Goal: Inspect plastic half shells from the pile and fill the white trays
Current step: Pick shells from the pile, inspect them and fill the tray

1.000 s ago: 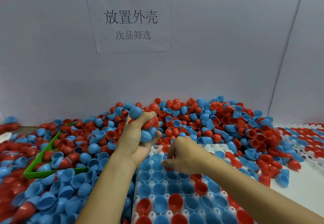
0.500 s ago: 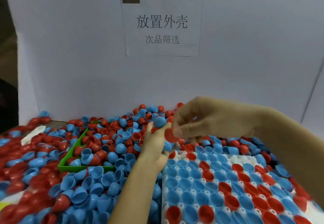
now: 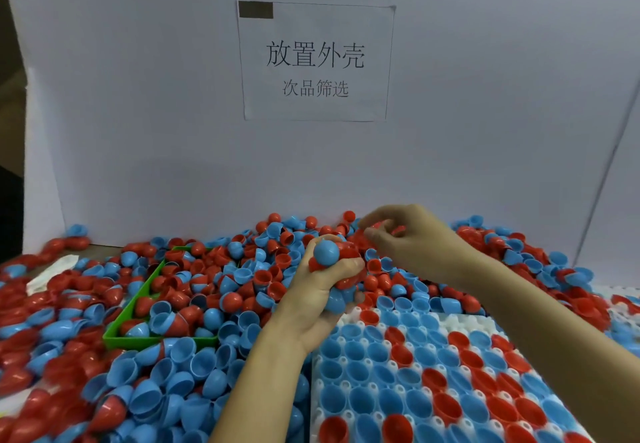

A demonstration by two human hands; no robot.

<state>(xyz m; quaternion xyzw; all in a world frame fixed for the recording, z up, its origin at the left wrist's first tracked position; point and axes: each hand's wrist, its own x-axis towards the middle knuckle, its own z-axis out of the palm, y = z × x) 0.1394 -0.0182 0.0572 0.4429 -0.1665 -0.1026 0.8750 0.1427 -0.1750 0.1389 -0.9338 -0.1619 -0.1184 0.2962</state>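
Observation:
A big pile of red and blue half shells (image 3: 214,290) covers the table. My left hand (image 3: 322,290) is raised over the near edge of the pile and grips a handful of shells, a blue one (image 3: 326,252) on top and red ones beside it. My right hand (image 3: 412,238) hovers just right of and above that handful, fingers curled, with a red shell (image 3: 393,229) partly showing among them. The white tray (image 3: 446,325) lies at lower right, most of its cups filled with red and blue shells.
A green tray (image 3: 138,337) full of shells sits left of my left arm. A white wall with a printed paper sign (image 3: 315,61) stands behind the pile. A second white tray (image 3: 620,307) shows at the right edge.
The view has shifted left and closer. My right hand has risen from the tray up to the handful in my left hand and now sits slightly right of it.

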